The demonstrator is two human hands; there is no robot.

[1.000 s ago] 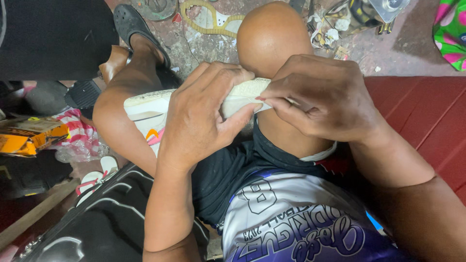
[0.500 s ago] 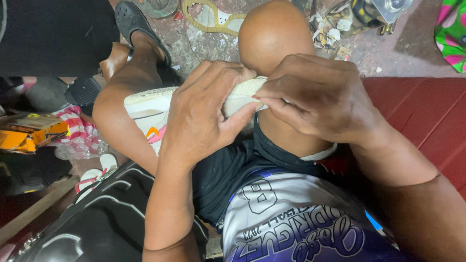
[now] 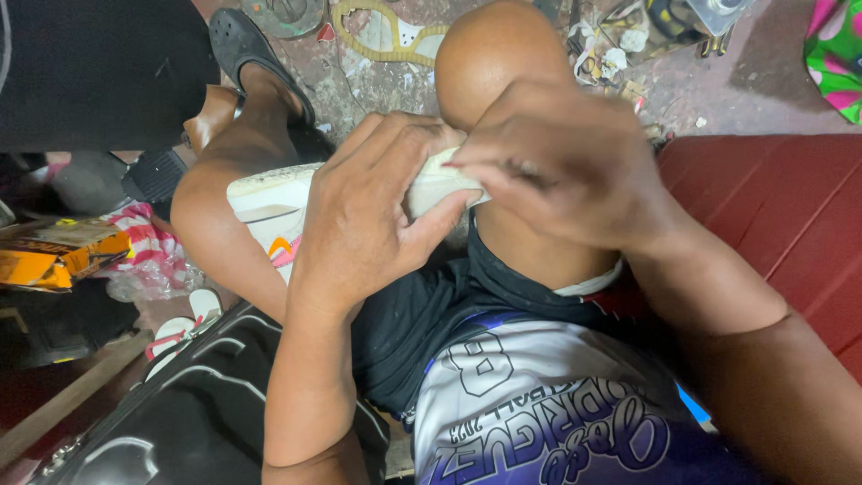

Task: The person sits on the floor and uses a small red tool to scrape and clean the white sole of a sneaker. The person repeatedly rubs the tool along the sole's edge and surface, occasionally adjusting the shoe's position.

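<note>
Your left hand (image 3: 359, 224) clenches the white rubber-soled shoe (image 3: 278, 202) lying crosswise over your thighs; your right hand (image 3: 566, 175) fingers pinch its near end.

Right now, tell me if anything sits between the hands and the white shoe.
Nothing visible does. The left hand grips the white shoe directly, and the right hand presses on its end, both resting over the knees.

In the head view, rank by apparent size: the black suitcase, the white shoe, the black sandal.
1. Black suitcase, though nearness to the camera inflates it.
2. White shoe, partly hidden by the left hand.
3. Black sandal.
</note>
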